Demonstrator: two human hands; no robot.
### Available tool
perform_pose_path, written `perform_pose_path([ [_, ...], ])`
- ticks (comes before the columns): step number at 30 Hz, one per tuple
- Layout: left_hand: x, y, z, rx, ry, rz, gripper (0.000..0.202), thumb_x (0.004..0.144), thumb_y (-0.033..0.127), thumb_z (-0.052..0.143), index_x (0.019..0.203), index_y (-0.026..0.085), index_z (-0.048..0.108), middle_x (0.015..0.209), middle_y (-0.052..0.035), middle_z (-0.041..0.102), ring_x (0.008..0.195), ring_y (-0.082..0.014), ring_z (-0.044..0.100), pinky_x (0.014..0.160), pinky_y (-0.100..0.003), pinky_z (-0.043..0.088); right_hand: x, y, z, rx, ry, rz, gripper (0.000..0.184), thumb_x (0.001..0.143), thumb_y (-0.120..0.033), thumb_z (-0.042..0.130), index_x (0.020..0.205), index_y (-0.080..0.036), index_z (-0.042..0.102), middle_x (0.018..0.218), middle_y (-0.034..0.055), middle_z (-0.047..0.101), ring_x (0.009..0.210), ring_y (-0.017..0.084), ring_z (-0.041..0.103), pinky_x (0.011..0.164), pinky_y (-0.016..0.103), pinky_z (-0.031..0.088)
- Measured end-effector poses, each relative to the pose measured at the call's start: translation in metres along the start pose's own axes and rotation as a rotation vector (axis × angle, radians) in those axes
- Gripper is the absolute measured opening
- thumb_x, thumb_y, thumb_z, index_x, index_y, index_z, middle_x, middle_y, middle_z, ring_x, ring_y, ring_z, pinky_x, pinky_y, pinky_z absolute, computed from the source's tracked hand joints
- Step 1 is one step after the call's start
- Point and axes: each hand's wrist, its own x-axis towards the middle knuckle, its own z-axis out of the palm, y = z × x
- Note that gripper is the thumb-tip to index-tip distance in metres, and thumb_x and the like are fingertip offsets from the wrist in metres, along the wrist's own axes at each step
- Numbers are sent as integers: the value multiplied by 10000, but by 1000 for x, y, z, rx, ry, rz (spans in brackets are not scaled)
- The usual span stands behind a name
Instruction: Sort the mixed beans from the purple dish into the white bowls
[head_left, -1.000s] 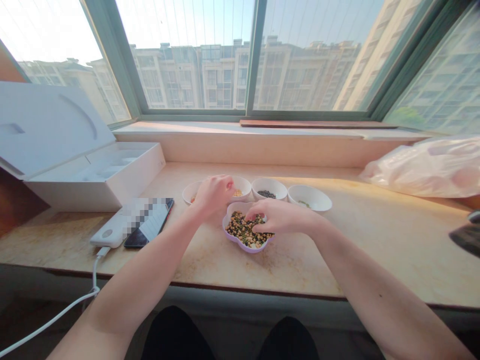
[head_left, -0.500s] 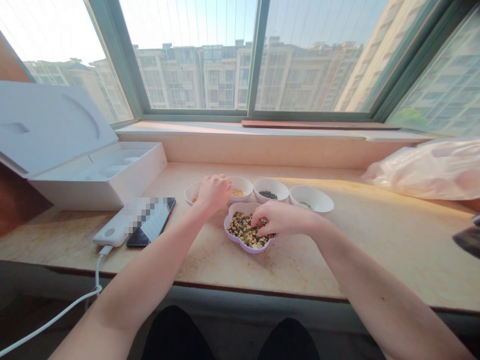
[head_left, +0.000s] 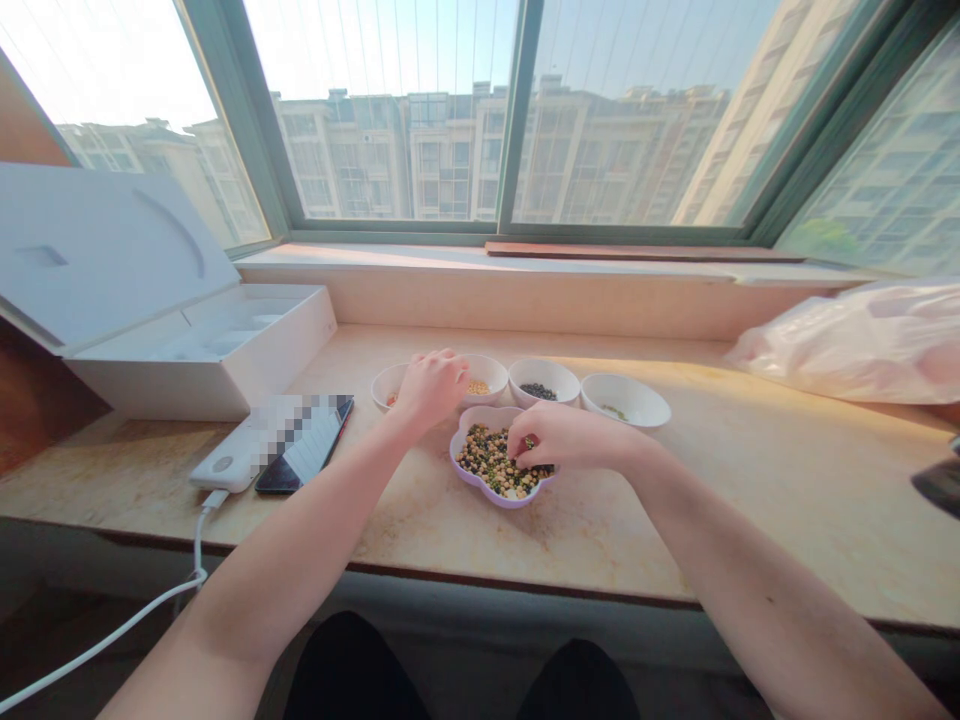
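Observation:
A lilac flower-shaped bowl [head_left: 504,501] holds a mix of pale, green and black beans [head_left: 487,457]. My right hand [head_left: 566,437] is over its right side, thumb and fingertips pinched together at the beans; what lies between them is too small to make out. Above two white bowls at the left of the row rests my left hand [head_left: 436,385], its fingers bent down and mostly hidden. The leftmost bowl [head_left: 384,388] shows a little reddish content, while the bowl beside it [head_left: 491,372] has pale yellow beans. I cannot tell whether the left hand grips anything.
Right of these stand a white bowl [head_left: 564,374] of black beans and another [head_left: 646,400] with a few green ones. At left are an open white box [head_left: 172,375], a white cabled device [head_left: 225,466] and a phone [head_left: 311,447]. A plastic bag [head_left: 862,340] lies at right.
My right hand's thumb and fingers have closed into a pinch over the beans. The left hand stays at the same bowls, and the view has shifted slightly.

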Motion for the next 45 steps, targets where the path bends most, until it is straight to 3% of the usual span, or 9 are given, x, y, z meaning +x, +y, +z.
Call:
perform_pose_path([
  [10,-2,-4,-2,-95,64,-32,261,987,227,524,1041,211,779,1108,-74,764,991,-222,703,910,-354,516,3,4,1,63,132,13,168,854,-216,672,869,-252,836,926,35,806,821,203,704,730,296,500],
  [15,-4,8,-3,-440,18,8,242,985,272,563,978,186,789,992,-65,785,864,-198,712,842,-334,547,7,7,3,97,399,-13,142,889,-267,687,858,-225,819,817,27,768,755,178,659,721,301,460],
  [20,-9,26,-8,-1030,-148,93,301,998,373,588,1069,146,772,1067,-101,785,962,-188,719,826,-292,563,10,6,5,83,693,-62,181,923,-326,682,903,-215,824,794,26,729,702,162,588,701,300,420],
  [25,-12,30,-6,-1247,-237,-2,284,941,374,661,1035,132,777,1049,-111,774,889,-161,683,771,-277,539,12,5,10,35,788,-73,273,957,-397,657,838,-217,825,762,34,700,675,159,571,678,300,406],
  [31,-12,32,-4,-1349,-280,-112,203,843,283,726,957,124,779,966,-84,765,858,-137,664,756,-241,510,13,4,13,35,845,-62,216,923,-362,691,791,-219,785,755,21,708,679,162,604,680,296,431],
  [34,-11,31,-2,-1337,-242,-93,200,853,231,699,1004,122,769,977,-84,772,833,-133,673,762,-249,527,13,4,11,69,800,-17,131,894,-336,721,912,-215,767,804,18,736,682,163,622,670,296,450],
  [36,-9,27,0,-1227,-160,-87,232,877,194,661,1078,130,757,1004,-86,778,854,-147,693,784,-266,548,12,3,10,91,749,43,207,876,-342,745,1034,-208,743,834,21,751,682,167,638,661,297,465],
  [40,-4,11,1,-601,41,-44,260,910,130,610,1105,183,773,1016,-67,791,935,-190,716,908,-330,547,7,2,7,56,518,67,154,918,-281,667,1024,-202,746,869,44,776,778,196,702,739,320,510],
  [45,1,-1,-1,-211,35,20,257,967,150,574,1129,200,768,1119,-66,797,1006,-224,735,932,-338,537,4,-4,10,6,241,-96,294,852,-361,741,1122,-247,775,1106,60,788,1000,270,718,871,363,528],
])
